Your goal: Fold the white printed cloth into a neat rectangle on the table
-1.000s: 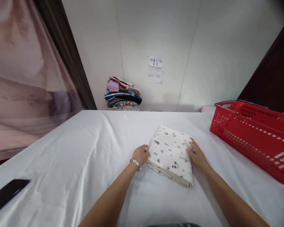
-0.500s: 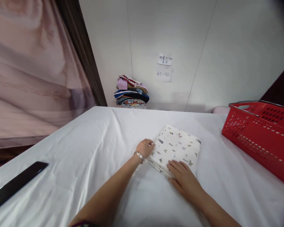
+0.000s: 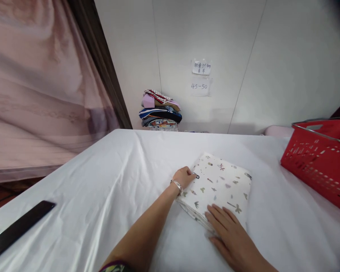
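Observation:
A white folded cloth [image 3: 221, 185] printed with small plants and leaves lies in a layered rectangle, slightly right of the middle of the table. My left hand [image 3: 184, 177], with a silver bracelet at its wrist, is at the cloth's left edge. Its thumb rests on top and its curled fingers pinch the edge, partly hidden. Flat on the near edge of the cloth lies my right hand [image 3: 229, 230], fingers stretched out and thumb apart at the lower side.
A white sheet covers the table [image 3: 107, 177]. At the right stands a red plastic basket [image 3: 314, 162] with a metal handle. A long black object [image 3: 19, 230] lies at the left. Folded fabrics [image 3: 161, 109] are stacked by the wall, beneath handwritten paper signs [image 3: 201, 77].
My left hand has closed on the cloth's left edge, its thumb now on top. The right hand stays flat on the near edge. The camera view has shifted slightly.

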Demonstrator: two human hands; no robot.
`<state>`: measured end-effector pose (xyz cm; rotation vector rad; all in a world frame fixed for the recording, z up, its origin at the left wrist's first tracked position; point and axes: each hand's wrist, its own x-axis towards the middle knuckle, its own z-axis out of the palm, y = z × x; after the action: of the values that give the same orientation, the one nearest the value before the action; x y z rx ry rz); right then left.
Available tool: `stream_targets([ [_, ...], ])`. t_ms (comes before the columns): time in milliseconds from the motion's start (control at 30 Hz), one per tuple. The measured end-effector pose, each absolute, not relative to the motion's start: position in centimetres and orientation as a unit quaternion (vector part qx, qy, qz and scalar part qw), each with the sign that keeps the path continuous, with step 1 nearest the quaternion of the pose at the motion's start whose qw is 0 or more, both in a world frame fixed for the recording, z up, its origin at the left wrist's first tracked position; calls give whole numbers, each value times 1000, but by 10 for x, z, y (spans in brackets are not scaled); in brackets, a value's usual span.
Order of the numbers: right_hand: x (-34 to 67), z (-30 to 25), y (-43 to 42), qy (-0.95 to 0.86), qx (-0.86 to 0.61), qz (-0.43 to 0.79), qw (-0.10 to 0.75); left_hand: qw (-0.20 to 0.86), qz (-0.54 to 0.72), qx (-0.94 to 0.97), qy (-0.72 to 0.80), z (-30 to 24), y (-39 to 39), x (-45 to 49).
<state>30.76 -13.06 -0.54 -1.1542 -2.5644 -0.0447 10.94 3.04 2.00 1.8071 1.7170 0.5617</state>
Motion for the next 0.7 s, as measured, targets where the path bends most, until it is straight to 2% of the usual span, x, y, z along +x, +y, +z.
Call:
stream_targets([
  [267, 308, -5, -126, -906, -385, -74, 159, 323, 250, 674, 616, 20, 35, 104],
  [433, 310, -1, -127, -905, -382, -57, 181, 325, 220, 660, 641, 16, 37, 105],
  [700, 308, 0, -132, -895, -419, -6, 149, 320, 223, 665, 637, 14, 37, 106],
])
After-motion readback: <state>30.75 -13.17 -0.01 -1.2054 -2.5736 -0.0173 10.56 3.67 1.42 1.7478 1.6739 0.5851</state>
